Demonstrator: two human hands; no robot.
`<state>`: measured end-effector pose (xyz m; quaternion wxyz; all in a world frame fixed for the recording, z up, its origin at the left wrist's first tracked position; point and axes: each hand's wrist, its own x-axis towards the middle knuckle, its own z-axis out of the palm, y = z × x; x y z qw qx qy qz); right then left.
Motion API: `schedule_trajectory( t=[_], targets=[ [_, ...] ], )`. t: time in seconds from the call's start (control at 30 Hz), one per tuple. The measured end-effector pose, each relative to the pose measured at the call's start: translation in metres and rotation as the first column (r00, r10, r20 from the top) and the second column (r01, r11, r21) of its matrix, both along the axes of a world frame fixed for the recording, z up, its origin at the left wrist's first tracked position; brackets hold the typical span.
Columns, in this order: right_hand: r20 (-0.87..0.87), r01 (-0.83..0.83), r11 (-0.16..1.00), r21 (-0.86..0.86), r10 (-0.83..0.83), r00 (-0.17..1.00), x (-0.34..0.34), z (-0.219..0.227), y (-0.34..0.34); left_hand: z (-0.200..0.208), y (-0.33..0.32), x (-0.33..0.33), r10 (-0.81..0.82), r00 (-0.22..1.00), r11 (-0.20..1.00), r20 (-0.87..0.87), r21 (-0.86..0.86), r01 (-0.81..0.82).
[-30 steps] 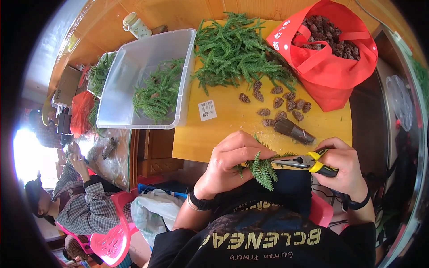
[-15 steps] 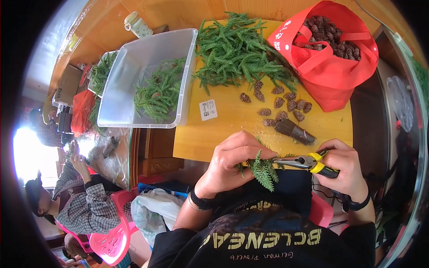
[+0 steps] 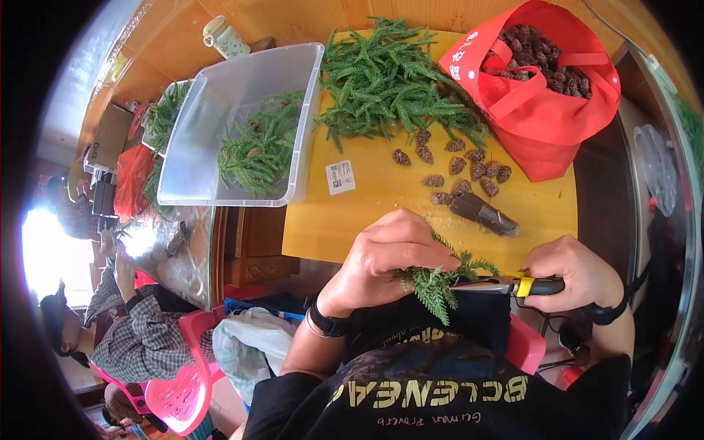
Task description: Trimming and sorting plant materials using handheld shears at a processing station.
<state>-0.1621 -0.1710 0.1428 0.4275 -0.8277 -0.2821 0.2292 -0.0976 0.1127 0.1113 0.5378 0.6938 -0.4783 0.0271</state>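
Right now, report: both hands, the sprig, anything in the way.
Left hand pinching green sprig. Right hand gripping yellow-and-black pliers, nose at sprig. Brown bundle, pine cones beyond, not between hands.

The sprig (image 3: 434, 292) is green, the pliers (image 3: 525, 287) yellow and black. The heaped branches (image 3: 392, 84) are green, the pine cones (image 3: 457, 166) brown, the bag (image 3: 539, 143) red printed in white, the table (image 3: 326, 227) yellow. The T-shirt (image 3: 546, 411) is black, printed in yellow and white; the co-worker's shirt (image 3: 143, 348) has a grey-and-white check; the chair (image 3: 172, 400) is bright pink.
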Motion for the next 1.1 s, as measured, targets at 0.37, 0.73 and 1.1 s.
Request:
schedule_trajectory(
  t=[0.37,0.73,1.1],
  targets=[
    [-0.546,-0.137,0.985,0.105,0.172,0.82,0.023,0.003,-0.01,-0.004,-0.007,-0.006,-0.089,0.994,0.985,-0.06,-0.156,0.079],
    [-0.4,-0.176,0.983,0.047,0.18,0.899,0.02,0.005,-0.007,0.0,-0.004,-0.012,-0.024,0.999,0.972,0.036,-0.232,0.032],
    [-0.424,-0.263,0.965,0.023,0.247,0.871,0.027,0.015,-0.002,-0.003,-0.004,-0.011,-0.103,0.993,0.973,0.057,-0.201,0.113]
  ],
)
